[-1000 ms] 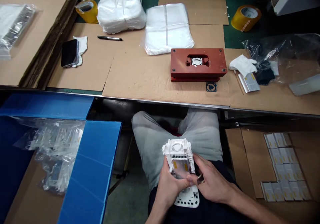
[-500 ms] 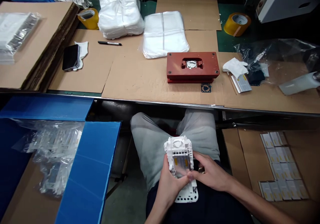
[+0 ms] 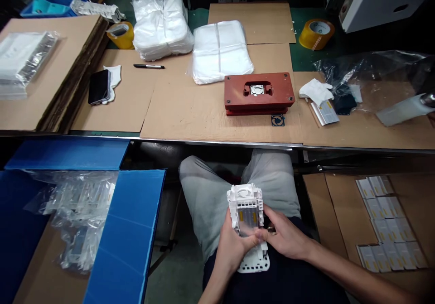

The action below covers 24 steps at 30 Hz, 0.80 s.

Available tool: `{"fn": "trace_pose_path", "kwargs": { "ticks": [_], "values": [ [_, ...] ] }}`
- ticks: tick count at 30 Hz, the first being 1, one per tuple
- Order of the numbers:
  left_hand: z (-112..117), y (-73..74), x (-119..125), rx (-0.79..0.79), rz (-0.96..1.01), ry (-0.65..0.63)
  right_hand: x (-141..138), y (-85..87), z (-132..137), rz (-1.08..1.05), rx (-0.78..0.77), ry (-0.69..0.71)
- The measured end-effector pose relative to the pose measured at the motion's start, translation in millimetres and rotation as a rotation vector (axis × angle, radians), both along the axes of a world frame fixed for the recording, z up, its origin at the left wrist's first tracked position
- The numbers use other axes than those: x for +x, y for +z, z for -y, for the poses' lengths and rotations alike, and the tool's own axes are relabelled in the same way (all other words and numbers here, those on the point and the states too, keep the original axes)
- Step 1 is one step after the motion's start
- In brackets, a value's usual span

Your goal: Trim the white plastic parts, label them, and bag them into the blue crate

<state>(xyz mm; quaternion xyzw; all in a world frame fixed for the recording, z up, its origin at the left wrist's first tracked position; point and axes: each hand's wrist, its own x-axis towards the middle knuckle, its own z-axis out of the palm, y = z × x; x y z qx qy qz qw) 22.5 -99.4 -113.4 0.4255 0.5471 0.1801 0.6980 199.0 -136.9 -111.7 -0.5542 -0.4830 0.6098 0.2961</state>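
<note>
Housing: long, white plastic frame (image 3: pixel 245 204) with a translucent, yellow-striped panel (image 3: pixel 248 218) in its front; held in both hands over the seated person's lap, on the near side of the tabletop (image 3: pixel 183 113).
Long axis: runs from the body toward the tabletop, far end leaning slightly left.
Direction: end with the round swirl cut-out points away, toward the tabletop; flat, perforated end points back at the body; panel faces up.
Left hand: left hand (image 3: pixel 233 243) grips the left side, thumb across the lower front.
Right hand: right hand (image 3: pixel 287 236) grips the right side, thumb tip by the left thumb.
Fingers: closed around the housing; those behind it hidden.
Tabletop, ahead: red rectangular block (image 3: pixel 236 89); dark square swirl-pattern piece (image 3: pixel 277 121) just beside its near edge.
Left: blue open box (image 3: pixel 125 231) containing clear plastic bags (image 3: pixel 79 224).
Right: rows of flat, pale, yellow-striped pieces (image 3: pixel 387 231) on brown cardboard (image 3: pixel 343 209).
</note>
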Motion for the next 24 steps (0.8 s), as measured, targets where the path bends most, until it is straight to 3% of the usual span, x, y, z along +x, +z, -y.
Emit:
{"fn": "trace_pose_path", "kwargs": {
  "ticks": [8, 17, 24],
  "values": [
    [4, 22.8, 1, 0.004, -0.097, -0.023, 11, 15.1, 0, 0.012, 0.075, 0.065],
    [0, 9.7, 1, 0.011, -0.091, 0.001, 2, 1.5, -1, 0.064, 0.066, 0.036],
    [1, 10.5, -2, 0.012, -0.039, 0.012, 13, 7.8, -11, 0.044, 0.040, 0.118]
  ]
}}
